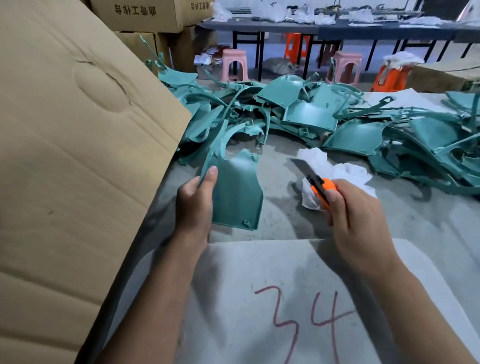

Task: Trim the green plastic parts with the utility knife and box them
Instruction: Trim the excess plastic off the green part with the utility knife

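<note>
Left grip: the left hand (195, 204) pinches a green panel (236, 193) by its left edge, thumb on the face, fingers behind, holding it upright just above the table (433, 230)
Right grip: the right hand (355, 222) is curled round the orange utility knife (319, 186), blade out and pointing far-left, clear of the panel
Gap: knife and panel sit near each other but apart; no cut is under way
Panel edges: a ragged bit shows at the top right corner; whether that is flash left to trim I can't quite tell from here
Behind the knife: a crumpled white rag (339, 173) lies on the table
Pile: a big heap of green parts (355, 125) spreads across the far side, right and left
Box: a tall cardboard box (61, 135) stands at the near left, its inside hidden
Progress: judging by the heap, most of the work is left; this piece looks about to be trimmed, then boxed
</note>
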Demonstrator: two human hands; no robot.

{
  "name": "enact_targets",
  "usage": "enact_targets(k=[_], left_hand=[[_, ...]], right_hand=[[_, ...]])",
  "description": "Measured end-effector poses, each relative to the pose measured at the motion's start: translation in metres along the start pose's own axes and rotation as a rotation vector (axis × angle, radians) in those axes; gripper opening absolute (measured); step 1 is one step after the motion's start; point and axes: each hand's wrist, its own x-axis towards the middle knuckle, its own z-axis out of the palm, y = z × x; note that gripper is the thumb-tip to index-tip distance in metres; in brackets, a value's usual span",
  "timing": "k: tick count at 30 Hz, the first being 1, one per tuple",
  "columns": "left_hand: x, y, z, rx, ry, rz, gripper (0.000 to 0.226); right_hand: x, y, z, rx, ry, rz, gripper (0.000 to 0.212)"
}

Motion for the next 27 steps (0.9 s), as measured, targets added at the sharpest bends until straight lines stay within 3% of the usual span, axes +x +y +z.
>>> enact_targets(k=[3, 10, 16, 22, 27], left_hand=[[-0.001, 0.002, 0.001, -0.013, -0.023, -0.031, 0.036], [-0.01, 0.009, 0.01, -0.117, -0.308, -0.105, 0.033], [-0.01, 0.003, 0.012, 0.013, -0.283, -0.086, 0.032], [-0.008, 0.001, 0.011, 0.023, -0.328, -0.077, 0.032], [-0.008, -0.001, 0.009, 0.081, -0.352, -0.082, 0.04]], right_hand=[[-0.002, -0.014, 0.008, 0.072, -0.008, -0.071, 0.038], [-0.001, -0.028, 0.018, 0.148, -0.136, -0.095, 0.034], [-0.004, -0.024, 0.016, -0.005, -0.06, 0.044, 0.042], [-0.003, -0.028, 0.011, 0.091, -0.181, -0.084, 0.04], [-0.003, -0.028, 0.01, -0.008, -0.071, 0.08, 0.043]])
